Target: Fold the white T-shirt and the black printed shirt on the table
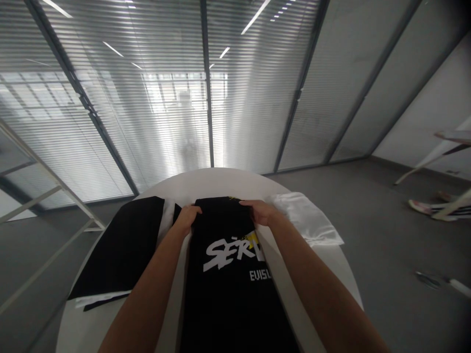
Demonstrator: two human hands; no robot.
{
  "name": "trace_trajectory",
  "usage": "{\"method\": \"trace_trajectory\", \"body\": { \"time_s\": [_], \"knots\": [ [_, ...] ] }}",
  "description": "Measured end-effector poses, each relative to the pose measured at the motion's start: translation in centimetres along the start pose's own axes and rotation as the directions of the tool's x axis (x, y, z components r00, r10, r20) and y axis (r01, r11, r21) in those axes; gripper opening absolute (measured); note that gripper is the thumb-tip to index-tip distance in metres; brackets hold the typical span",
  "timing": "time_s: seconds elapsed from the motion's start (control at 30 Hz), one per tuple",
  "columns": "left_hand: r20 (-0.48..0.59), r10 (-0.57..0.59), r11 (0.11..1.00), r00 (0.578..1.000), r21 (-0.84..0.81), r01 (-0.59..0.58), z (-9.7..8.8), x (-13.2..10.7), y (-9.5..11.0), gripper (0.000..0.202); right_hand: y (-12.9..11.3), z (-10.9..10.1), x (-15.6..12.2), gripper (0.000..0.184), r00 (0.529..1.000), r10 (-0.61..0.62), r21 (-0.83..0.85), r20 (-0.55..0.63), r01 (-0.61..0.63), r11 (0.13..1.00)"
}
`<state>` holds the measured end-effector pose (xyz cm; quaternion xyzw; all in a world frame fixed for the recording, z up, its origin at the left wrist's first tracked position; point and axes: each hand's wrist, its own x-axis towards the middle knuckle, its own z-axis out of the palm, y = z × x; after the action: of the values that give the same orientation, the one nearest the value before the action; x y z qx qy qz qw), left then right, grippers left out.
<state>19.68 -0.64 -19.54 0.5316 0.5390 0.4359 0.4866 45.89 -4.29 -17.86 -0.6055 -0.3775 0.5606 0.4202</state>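
Observation:
A black T-shirt [228, 289] with white and yellow lettering lies lengthwise on the round white table [217, 184], folded into a narrow strip. My left hand [188, 216] grips its far left corner with curled fingers. My right hand [260, 211] pinches the far right corner, fingers bent over the cloth edge. Both forearms run along the sides of the shirt.
A second black garment [121, 252] lies on the table's left part. A white garment [311, 223] sits at the right edge. A white frame [44, 191] stands to the left. Glass walls with blinds are behind; grey floor with a shoe [423, 207] at right.

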Motion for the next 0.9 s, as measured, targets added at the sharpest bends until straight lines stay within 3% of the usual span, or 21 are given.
{"method": "trace_trajectory", "body": {
  "time_s": [0.07,0.2,0.43,0.67,0.8,0.9],
  "knots": [
    [0.023,-0.030,1.000,0.999,0.009,0.030,-0.1,-0.1,-0.1,0.009,-0.2,0.1,0.0,0.015,0.999,0.048,0.086,0.006,-0.048,0.995],
    [0.063,-0.062,0.998,0.996,-0.028,0.064,-0.2,-0.5,0.0,0.008,-0.5,0.2,0.0,0.010,0.998,0.041,0.132,-0.043,-0.035,0.991],
    [0.153,0.001,0.953,0.988,-0.299,0.045,0.1,-1.1,1.3,0.043,-0.5,-1.0,-0.2,0.019,0.996,0.065,0.059,-0.061,-0.062,0.996],
    [0.267,0.070,0.895,0.961,-0.442,0.058,0.1,-2.1,2.4,0.049,-0.5,-1.3,-0.6,0.025,0.986,0.136,-0.052,-0.096,-0.141,0.989],
    [0.316,0.123,0.898,0.941,-0.439,0.030,-0.2,-2.3,2.8,0.047,-0.7,-1.2,-1.0,0.024,0.991,0.113,-0.069,-0.078,-0.118,0.991],
    [0.313,0.158,0.952,0.937,-0.299,-0.061,-0.8,-2.1,3.1,0.045,-0.8,-1.4,-1.2,0.022,0.997,0.083,-0.071,-0.002,-0.083,0.994]
  ]
}}
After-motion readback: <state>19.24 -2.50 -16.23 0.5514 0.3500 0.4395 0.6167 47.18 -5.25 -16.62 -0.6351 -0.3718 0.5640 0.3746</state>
